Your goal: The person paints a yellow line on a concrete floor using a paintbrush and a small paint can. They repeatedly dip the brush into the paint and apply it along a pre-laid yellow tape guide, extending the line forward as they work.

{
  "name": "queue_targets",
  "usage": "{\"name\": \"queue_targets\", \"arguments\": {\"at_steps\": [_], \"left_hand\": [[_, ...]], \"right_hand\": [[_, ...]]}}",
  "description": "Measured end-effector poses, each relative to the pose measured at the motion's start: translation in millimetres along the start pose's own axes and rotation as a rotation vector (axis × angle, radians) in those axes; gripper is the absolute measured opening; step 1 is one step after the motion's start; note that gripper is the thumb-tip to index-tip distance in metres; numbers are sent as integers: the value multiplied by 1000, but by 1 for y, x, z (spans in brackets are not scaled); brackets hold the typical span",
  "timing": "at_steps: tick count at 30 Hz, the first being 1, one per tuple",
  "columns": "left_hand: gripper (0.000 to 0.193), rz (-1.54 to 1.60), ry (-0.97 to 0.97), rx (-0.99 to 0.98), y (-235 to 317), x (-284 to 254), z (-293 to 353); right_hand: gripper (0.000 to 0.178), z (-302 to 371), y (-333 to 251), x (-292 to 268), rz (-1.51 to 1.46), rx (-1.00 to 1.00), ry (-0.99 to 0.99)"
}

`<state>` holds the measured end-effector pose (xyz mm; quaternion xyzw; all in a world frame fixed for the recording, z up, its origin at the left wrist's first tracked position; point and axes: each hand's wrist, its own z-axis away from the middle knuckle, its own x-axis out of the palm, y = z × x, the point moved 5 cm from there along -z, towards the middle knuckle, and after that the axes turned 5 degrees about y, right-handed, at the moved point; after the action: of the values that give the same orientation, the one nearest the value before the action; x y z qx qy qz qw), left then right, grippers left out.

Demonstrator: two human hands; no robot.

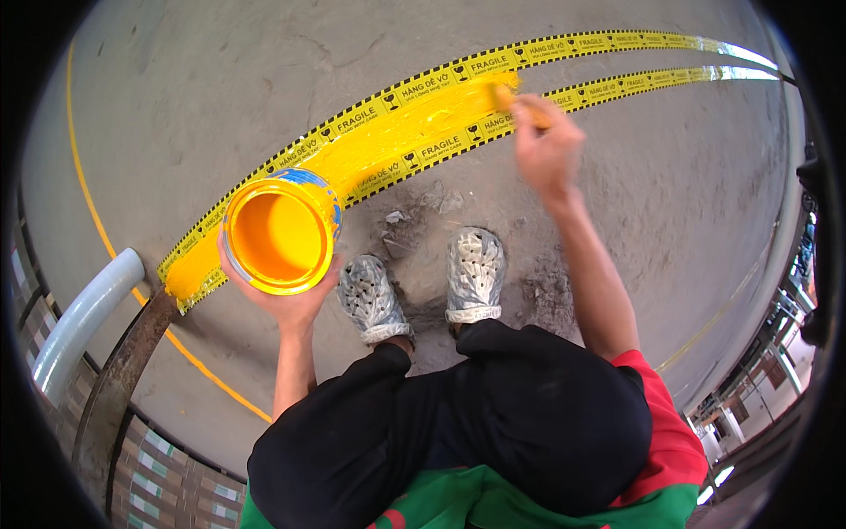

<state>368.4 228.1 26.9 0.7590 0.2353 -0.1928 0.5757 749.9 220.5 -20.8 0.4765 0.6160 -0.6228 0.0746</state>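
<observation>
My left hand [295, 307] is wrapped round an open paint can [333, 196] holding yellow paint, tilted so its inside faces me. In my right hand [548, 152] is a paintbrush [504, 95], its bristles on the grey floor at the right end of a wet yellow stripe [397, 132]. Two strips of yellow-and-black tape [414, 91] border the stripe above and below and run on to the far right, with bare floor between them past the brush. The hand and brush are a little blurred.
My feet in white-smeared clogs [476, 273] stand just below the tape, beside dirt and crumbs [397, 247]. At the left lie a plastic-wrapped roll [88, 309] and a rusty metal bar [123, 375]. A thin yellow line [88, 194] crosses the floor there.
</observation>
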Motion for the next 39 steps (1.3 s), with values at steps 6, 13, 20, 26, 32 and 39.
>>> {"name": "queue_targets", "arguments": {"at_steps": [6,13,20,26,32,39], "left_hand": [[131,-13,-9,2,0,1,4],[131,24,6,-8,2,7,2],[129,34,12,-7,2,2,-1],[130,36,-18,26,6,8,2],[128,34,-3,30,8,10,1],[127,58,-1,39,8,9,-2]], "right_hand": [[15,-24,17,-20,325,-249,112],[11,44,-57,52,-347,-123,-193],[17,-36,39,-43,121,57,77],[18,-40,51,-46,304,-52,139],[16,27,-12,10,-241,-37,-80],[18,-33,58,-51,8,93,102]]}}
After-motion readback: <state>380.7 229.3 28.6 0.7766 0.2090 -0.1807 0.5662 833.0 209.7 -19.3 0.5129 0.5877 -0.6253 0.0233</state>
